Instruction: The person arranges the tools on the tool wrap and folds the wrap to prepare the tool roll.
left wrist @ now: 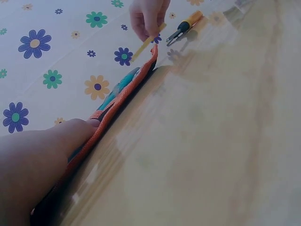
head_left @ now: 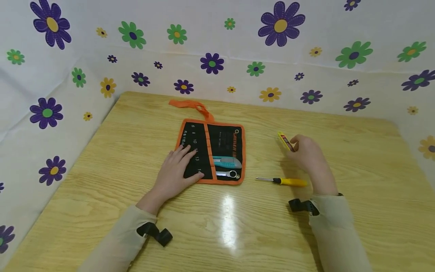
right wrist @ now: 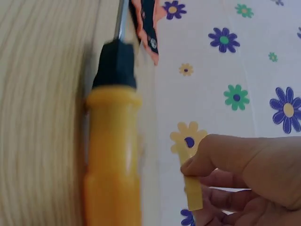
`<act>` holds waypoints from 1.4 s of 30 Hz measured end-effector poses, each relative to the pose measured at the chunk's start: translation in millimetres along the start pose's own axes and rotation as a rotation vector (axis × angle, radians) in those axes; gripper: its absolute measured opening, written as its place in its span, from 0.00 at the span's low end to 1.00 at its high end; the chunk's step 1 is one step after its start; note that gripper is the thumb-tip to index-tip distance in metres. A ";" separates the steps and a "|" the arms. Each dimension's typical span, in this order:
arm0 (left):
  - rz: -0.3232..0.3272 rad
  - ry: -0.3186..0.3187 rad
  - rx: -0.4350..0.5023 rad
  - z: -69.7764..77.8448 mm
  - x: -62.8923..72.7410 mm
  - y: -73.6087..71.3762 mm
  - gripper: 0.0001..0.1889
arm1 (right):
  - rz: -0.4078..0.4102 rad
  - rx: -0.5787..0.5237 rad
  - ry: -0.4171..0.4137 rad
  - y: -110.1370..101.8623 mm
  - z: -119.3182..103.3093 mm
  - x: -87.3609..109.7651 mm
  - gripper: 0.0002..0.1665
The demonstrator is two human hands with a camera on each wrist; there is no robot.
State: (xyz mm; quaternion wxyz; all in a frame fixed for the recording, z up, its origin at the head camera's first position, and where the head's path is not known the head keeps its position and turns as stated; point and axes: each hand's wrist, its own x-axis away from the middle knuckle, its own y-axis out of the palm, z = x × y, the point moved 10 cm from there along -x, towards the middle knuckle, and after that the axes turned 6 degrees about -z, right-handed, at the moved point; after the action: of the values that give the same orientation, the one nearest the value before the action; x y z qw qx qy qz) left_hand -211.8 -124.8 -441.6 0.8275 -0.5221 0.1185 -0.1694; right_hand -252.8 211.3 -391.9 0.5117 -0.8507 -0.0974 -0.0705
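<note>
A black tool pouch (head_left: 222, 136) with orange trim lies flat on the table, its pockets marked with numbers. My left hand (head_left: 176, 166) rests spread over the numbered pockets, thumb along the near edge. A teal utility knife (head_left: 228, 162) and a ratchet wrench (head_left: 227, 174) poke out of the pockets. To the right of the pouch, my right hand (head_left: 308, 154) pinches a slim, flat yellow case (right wrist: 193, 190) with a red and black label between thumb and fingers, above the table. Nearer me lies a screwdriver (head_left: 289, 182) with a yellow handle, its shaft pointing at the pouch.
An orange tie strap (head_left: 190, 104) trails from the pouch's far edge. The wooden table (head_left: 102, 173) meets a white flower-patterned cloth (head_left: 153, 41) at the back and left. Each sleeve carries a black wrist camera, the left one (head_left: 155, 233) close over the table.
</note>
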 end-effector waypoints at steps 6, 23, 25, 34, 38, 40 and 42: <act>-0.005 -0.003 0.003 1.7 -1.8 0.4 0.41 | 0.084 0.002 -0.172 -0.3 -39.4 4.0 0.17; -0.015 -0.015 -0.005 -2.3 -1.1 0.6 0.42 | 0.015 0.104 -0.482 51.4 -124.0 -5.3 0.12; -0.017 -0.018 -0.006 -2.4 -0.8 0.7 0.42 | -0.002 0.110 -0.478 56.3 -127.7 -8.4 0.12; -0.015 -0.016 -0.002 -1.3 0.3 1.7 0.42 | -0.053 0.142 -0.474 67.7 -136.1 -14.1 0.12; -0.011 -0.014 0.000 -1.1 0.5 1.8 0.42 | -0.046 0.198 -0.503 68.6 -139.2 -15.1 0.13; -0.008 -0.011 0.000 -0.8 0.2 1.5 0.42 | -0.044 0.224 -0.522 69.0 -141.8 -15.5 0.13; -0.006 -0.010 -0.001 -0.8 -0.2 1.4 0.42 | -0.046 0.244 -0.538 69.6 -144.6 -16.0 0.14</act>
State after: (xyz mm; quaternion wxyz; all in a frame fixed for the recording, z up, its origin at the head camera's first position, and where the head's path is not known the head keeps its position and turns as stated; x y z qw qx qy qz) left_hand -212.1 -124.8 -443.3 0.8271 -0.5239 0.1130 -0.1693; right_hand -254.7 50.1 -387.6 0.5643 -0.7685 -0.2566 0.1584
